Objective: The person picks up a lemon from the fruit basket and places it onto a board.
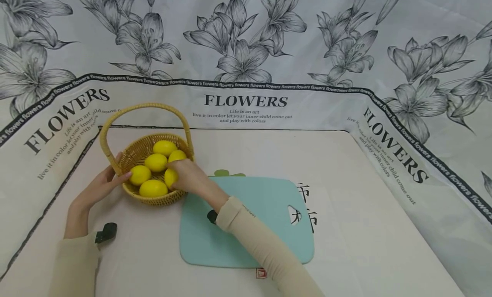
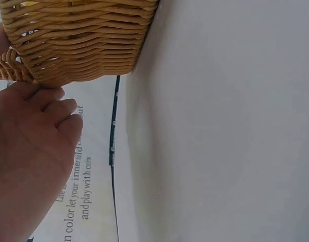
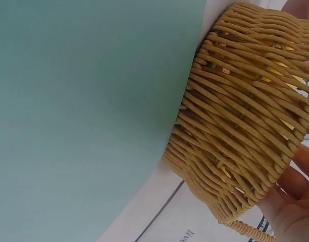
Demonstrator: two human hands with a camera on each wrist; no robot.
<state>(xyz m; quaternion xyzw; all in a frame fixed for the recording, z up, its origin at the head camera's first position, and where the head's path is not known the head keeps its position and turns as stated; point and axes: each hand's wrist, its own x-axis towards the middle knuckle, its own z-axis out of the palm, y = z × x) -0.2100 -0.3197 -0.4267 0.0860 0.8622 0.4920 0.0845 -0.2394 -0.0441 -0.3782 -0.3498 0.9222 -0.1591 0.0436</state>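
A wicker basket with a tall arched handle stands at the left of the table, holding several yellow lemons. My left hand grips its left side, thumb over the rim and fingers on the outer wall. In the left wrist view, the curled fingers of the left hand lie against the wicker. My right hand reaches in over the right rim, its fingers around a lemon at that side; the fingertips are partly hidden. The right wrist view has the right hand beyond the basket wall.
A light blue cutting board with a handle hole lies right of the basket, under my right forearm. Something green shows past its far edge. Black characters mark the white tablecloth. A flower-printed curtain surrounds the table.
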